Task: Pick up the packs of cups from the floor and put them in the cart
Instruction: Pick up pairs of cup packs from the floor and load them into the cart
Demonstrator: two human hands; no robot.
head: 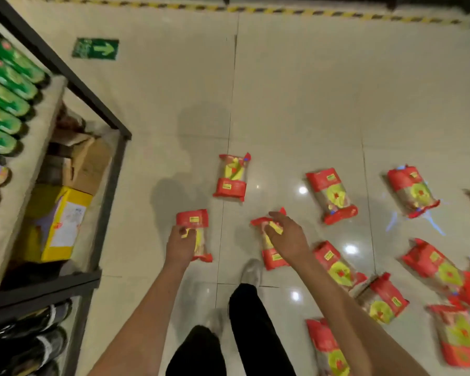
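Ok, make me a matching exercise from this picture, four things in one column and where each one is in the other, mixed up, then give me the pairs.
Things:
1. left hand
2. right hand
3. yellow box
4. exit sign

Places:
A. on the floor near the top left
B. on the pack just ahead of the shoe
C. on a low shelf of the rack
D. on the pack nearest the rack

Pairs: 1-D, 2-B, 3-C, 4-A

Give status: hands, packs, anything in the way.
Left hand grips one pack; right hand fingers closing round another pack. Many packs still on floor. Nothing blocking.
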